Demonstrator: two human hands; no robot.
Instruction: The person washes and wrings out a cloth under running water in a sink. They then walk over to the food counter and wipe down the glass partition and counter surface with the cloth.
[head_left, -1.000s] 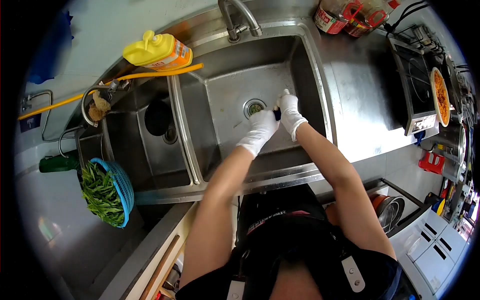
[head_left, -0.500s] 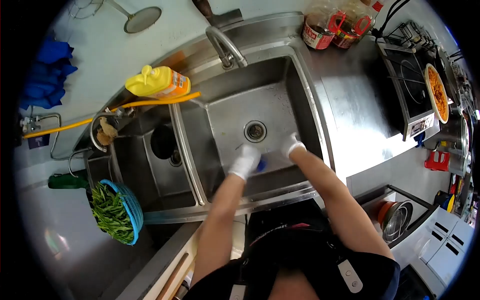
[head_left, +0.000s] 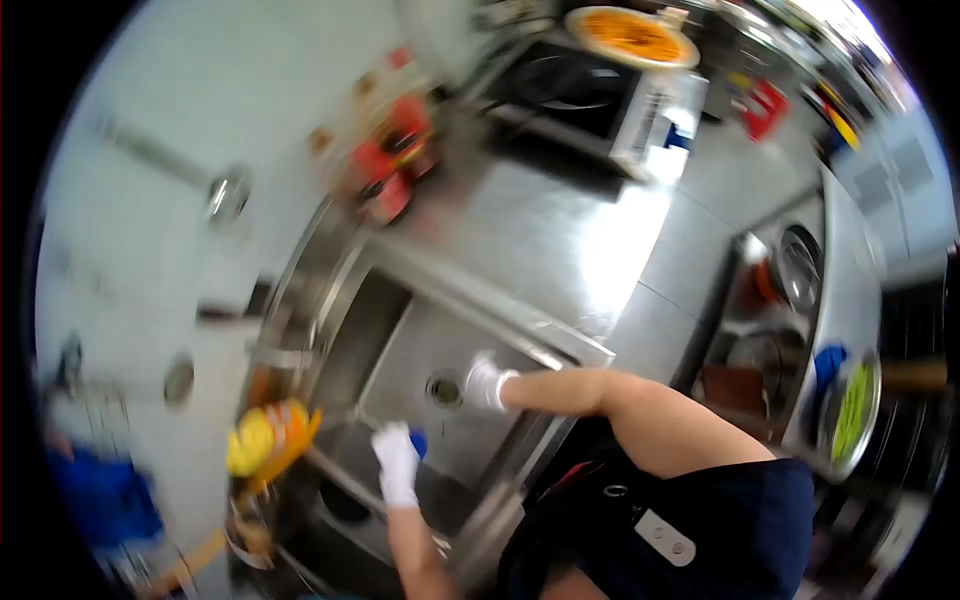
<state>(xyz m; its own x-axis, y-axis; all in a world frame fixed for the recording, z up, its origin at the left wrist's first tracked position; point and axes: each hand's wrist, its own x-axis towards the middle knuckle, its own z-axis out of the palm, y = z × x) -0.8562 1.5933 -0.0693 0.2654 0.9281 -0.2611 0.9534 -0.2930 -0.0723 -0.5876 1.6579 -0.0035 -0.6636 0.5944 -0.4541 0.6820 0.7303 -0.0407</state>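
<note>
Both hands wear white gloves and are over the large steel sink basin [head_left: 425, 330]. My left hand [head_left: 397, 462] is at the near left side of the basin, its fingers closed against a small blue object [head_left: 418, 442]; motion blur hides what kind it is. Farther right, my right hand [head_left: 487, 383] is beside the round drain [head_left: 444, 390]. Its fingers are smeared by motion, and I make out nothing held in it.
A yellow jug [head_left: 268, 437] stands behind the sink divider. Bottles with red labels [head_left: 385, 180] stand at the counter's back. An induction cooker [head_left: 570, 92] lies beyond, with a plate of orange food [head_left: 632, 37]. At right is a shelf unit [head_left: 760, 300] holding pans.
My view has swung to the right, so the sink appears lower left and turned. The blue object stays at my left hand. My right hand is nearer the drain.
</note>
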